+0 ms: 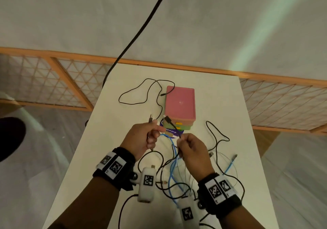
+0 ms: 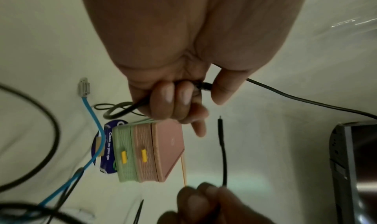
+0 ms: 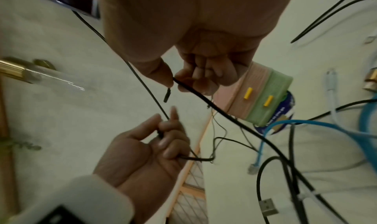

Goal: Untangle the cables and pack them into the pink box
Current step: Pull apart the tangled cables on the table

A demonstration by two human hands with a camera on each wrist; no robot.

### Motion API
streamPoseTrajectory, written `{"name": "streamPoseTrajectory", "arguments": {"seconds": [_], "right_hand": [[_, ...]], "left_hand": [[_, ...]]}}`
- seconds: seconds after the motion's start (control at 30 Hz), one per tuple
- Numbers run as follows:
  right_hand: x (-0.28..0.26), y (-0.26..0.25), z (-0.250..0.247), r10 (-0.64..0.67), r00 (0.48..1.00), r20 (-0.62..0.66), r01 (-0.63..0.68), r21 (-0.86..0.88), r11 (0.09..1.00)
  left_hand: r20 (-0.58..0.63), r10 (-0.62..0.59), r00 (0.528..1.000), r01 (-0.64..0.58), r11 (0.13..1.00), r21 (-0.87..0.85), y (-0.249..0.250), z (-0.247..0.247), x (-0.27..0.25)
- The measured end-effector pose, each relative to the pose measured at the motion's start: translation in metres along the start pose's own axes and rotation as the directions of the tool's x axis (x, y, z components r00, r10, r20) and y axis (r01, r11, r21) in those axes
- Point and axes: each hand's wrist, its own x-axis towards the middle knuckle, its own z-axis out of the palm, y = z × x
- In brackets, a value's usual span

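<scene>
A pink box, lid closed, is stacked on a green box at the middle of the white table. In front of it my left hand grips a thin black cable, whose plug sticks up past the fingers. My right hand pinches another black cable just below its plug. A blue cable and several black and white ones lie tangled under my wrists. The pink box shows side-on in the left wrist view.
A loose black cable loops left of the boxes, another to the right. A round blue label lies under the green box. A thick black cord hangs from above. A wooden lattice fence stands behind the table.
</scene>
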Motion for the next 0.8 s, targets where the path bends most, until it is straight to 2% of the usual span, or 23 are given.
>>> {"name": "streamPoseTrajectory", "arguments": {"seconds": [0.13, 0.3, 0.43, 0.47, 0.53, 0.6, 0.67, 0.73, 0.8], "right_hand": [[-0.009, -0.015, 0.003, -0.080, 0.996, 0.031, 0.081, -0.003, 0.997], [-0.013, -0.013, 0.007, -0.087, 0.995, 0.042, 0.087, -0.002, 0.996], [-0.016, -0.013, 0.007, -0.139, 0.983, 0.121, 0.151, -0.094, 0.984], [-0.015, -0.013, 0.004, -0.156, 0.975, 0.158, 0.175, -0.117, 0.978], [-0.013, -0.013, -0.002, -0.152, 0.955, 0.253, 0.193, -0.148, 0.970], [-0.014, -0.011, -0.007, -0.126, 0.937, 0.327, 0.182, -0.146, 0.972], [-0.015, -0.006, -0.011, -0.096, 0.920, 0.380, 0.151, -0.116, 0.982], [-0.016, -0.001, -0.018, -0.063, 0.904, 0.424, 0.109, -0.086, 0.990], [-0.017, -0.001, -0.030, -0.024, 0.907, 0.421, 0.018, 0.019, 1.000]], "left_hand": [[0.051, 0.020, 0.999, -0.019, 1.000, -0.021, 0.001, 0.018, -0.005], [0.101, 0.138, 0.985, -0.143, 0.989, 0.044, 0.001, 0.033, -0.009], [0.047, 0.213, 0.976, -0.217, 0.972, 0.090, -0.001, 0.043, -0.009], [0.021, 0.233, 0.972, -0.234, 0.970, 0.063, -0.002, 0.044, -0.008], [-0.033, 0.248, 0.968, -0.250, 0.961, -0.116, 0.000, 0.046, -0.008], [-0.024, 0.234, 0.972, -0.229, 0.923, -0.309, 0.007, 0.047, -0.010], [0.032, 0.218, 0.975, -0.191, 0.907, -0.375, 0.018, 0.048, -0.014], [0.085, 0.236, 0.968, -0.196, 0.923, -0.333, 0.025, 0.041, -0.015], [0.120, 0.243, 0.963, -0.214, 0.954, -0.210, 0.029, 0.028, -0.015]]}}
